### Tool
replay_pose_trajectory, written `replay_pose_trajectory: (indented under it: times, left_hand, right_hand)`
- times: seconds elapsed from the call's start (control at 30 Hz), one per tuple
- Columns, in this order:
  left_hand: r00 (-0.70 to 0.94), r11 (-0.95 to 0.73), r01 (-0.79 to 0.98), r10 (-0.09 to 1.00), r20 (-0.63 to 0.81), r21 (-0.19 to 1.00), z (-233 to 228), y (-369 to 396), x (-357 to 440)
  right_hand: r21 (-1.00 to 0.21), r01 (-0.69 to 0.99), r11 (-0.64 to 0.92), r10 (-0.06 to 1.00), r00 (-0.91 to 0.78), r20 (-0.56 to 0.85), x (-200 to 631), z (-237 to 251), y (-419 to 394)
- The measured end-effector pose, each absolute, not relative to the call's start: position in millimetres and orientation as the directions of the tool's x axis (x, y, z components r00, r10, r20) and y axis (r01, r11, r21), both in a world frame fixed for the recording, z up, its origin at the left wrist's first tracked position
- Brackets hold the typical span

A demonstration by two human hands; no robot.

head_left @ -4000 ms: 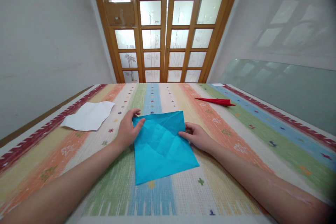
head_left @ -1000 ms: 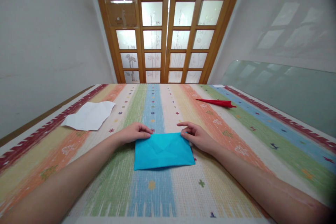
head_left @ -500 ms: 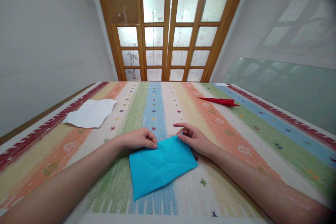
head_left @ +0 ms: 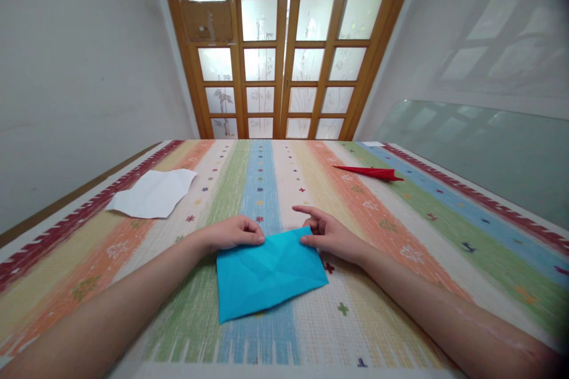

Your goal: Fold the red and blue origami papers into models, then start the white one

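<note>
A creased sheet of blue paper (head_left: 271, 275) is held between both hands over the near middle of the striped tablecloth. My left hand (head_left: 233, 233) pinches its far edge, left of the middle, with the thumb on top and the fingers curled. At the far right corner my right hand (head_left: 326, 234) grips the paper, thumb on the near face, index finger stretched out past the edge. The fingertips behind the sheet are hidden. The paper's near edge hangs toward me.
A white sheet of paper (head_left: 153, 193) lies on the left of the tablecloth (head_left: 377, 320). Farther off on the right is a pointed, folded red paper (head_left: 371, 173). A glass panel (head_left: 480, 148) stands along the right side, and wood-framed doors (head_left: 284, 59) are beyond the table.
The blue paper has turned slightly, and its near edge has risen and shifted a little left. Both hands keep their hold in almost the same places.
</note>
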State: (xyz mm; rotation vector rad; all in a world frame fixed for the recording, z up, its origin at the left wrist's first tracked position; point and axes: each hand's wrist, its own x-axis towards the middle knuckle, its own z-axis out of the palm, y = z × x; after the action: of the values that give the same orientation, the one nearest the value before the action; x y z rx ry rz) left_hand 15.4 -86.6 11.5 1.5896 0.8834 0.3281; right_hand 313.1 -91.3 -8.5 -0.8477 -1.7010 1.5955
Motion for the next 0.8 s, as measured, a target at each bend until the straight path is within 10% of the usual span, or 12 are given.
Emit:
replay_pose_trajectory:
  times: [0.8]
  left_hand:
    - [0.722, 0.073, 0.423, 0.575, -0.385, 0.903, 12.8, -84.6, 10.8]
  right_hand:
    - [-0.969, -0.22, -0.115, 0.914, -0.404, -0.017, 326.9, -15.0, -76.2]
